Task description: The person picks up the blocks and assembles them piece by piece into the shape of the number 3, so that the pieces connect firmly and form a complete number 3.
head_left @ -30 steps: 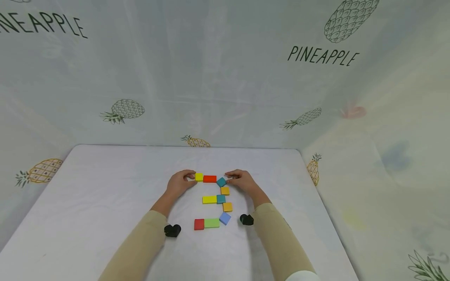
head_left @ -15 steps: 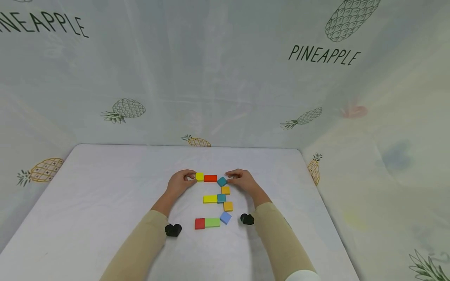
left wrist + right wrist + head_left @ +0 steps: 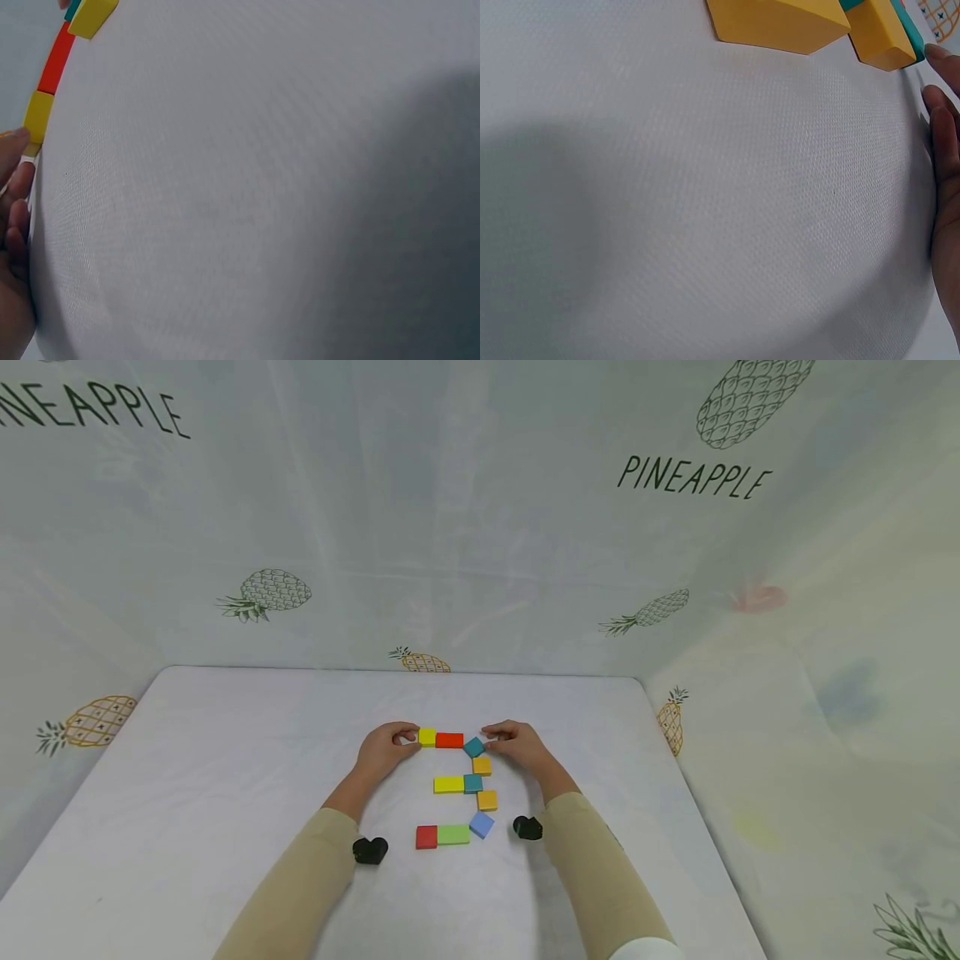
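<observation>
Small coloured blocks lie in a shape like a 3 on the white table. In the head view, my left hand (image 3: 386, 752) touches the left end of a yellow block (image 3: 427, 738) that starts the top row. A red block (image 3: 450, 741) sits beside it, then a tilted teal block (image 3: 474, 747). At that teal block's right side, the fingertips of my right hand (image 3: 520, 747) touch or almost touch it. The left wrist view has the left thumb (image 3: 16, 139) against the yellow block's end. Neither hand is wrapped round a block.
Below are an orange block (image 3: 482, 766), a long yellow block (image 3: 448, 785), a second teal block (image 3: 472, 783) and another orange block (image 3: 487, 801). A tilted blue block (image 3: 482, 825), a green block (image 3: 453, 835) and a dark red block (image 3: 426, 837) form the bottom. A pineapple-print curtain (image 3: 465, 527) hangs behind.
</observation>
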A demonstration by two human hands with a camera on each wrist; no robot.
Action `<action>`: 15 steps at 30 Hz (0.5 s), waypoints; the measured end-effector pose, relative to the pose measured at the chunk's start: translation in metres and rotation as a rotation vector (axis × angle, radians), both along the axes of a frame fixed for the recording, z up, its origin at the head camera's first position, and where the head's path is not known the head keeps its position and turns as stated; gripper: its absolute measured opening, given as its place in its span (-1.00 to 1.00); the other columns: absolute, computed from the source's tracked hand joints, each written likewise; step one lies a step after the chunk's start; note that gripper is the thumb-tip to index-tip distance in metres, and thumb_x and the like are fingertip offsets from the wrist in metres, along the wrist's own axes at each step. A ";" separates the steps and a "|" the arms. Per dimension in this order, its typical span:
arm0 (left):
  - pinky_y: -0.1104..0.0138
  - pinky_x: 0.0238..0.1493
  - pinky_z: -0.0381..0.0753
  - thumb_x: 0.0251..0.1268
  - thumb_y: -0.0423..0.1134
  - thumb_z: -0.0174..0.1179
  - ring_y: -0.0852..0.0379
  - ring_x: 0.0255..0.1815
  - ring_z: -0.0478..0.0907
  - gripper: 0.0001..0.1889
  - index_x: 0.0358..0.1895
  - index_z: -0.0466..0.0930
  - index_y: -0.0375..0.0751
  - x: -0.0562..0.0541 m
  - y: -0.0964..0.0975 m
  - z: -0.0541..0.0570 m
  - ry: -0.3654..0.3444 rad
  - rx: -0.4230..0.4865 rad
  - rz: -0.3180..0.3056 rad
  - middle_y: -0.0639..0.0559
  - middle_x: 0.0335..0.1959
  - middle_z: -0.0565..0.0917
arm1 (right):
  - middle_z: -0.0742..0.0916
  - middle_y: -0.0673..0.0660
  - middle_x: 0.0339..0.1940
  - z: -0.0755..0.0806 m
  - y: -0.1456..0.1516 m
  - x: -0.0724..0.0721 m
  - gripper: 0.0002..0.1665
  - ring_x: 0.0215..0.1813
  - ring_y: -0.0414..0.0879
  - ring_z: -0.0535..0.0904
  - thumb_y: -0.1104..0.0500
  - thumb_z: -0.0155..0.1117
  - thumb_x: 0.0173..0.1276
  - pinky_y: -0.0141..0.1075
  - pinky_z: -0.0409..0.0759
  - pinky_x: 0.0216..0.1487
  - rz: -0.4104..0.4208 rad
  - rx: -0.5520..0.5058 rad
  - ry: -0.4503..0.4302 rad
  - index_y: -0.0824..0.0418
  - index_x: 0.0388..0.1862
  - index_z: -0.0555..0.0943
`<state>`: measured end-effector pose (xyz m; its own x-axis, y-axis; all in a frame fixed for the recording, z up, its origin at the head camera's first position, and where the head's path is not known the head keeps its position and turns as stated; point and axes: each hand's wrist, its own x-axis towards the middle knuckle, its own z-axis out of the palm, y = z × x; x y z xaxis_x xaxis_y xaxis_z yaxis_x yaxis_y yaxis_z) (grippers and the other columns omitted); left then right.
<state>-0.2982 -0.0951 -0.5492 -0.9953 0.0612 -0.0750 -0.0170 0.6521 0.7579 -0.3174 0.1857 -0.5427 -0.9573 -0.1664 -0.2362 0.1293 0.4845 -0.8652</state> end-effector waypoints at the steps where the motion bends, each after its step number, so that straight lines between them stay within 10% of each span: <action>1: 0.27 -0.29 0.34 0.22 -0.16 0.37 0.09 -0.34 0.37 -0.65 0.07 0.66 -0.12 0.000 0.000 0.000 0.001 -0.002 -0.002 0.10 -0.28 0.63 | 0.65 0.02 -0.19 0.000 0.000 0.000 -0.65 -0.18 -0.05 0.44 0.13 0.46 0.22 -0.29 0.42 -0.16 0.000 0.001 -0.002 0.02 0.01 0.73; 15: 0.27 -0.31 0.34 0.20 -0.15 0.38 0.09 -0.36 0.37 -0.64 0.06 0.66 -0.12 -0.001 -0.002 -0.001 0.008 -0.021 -0.015 0.11 -0.26 0.64 | 0.63 0.04 -0.23 0.000 0.000 0.000 -0.66 -0.20 -0.05 0.43 0.12 0.47 0.22 -0.29 0.41 -0.18 0.004 0.011 0.003 0.00 0.01 0.73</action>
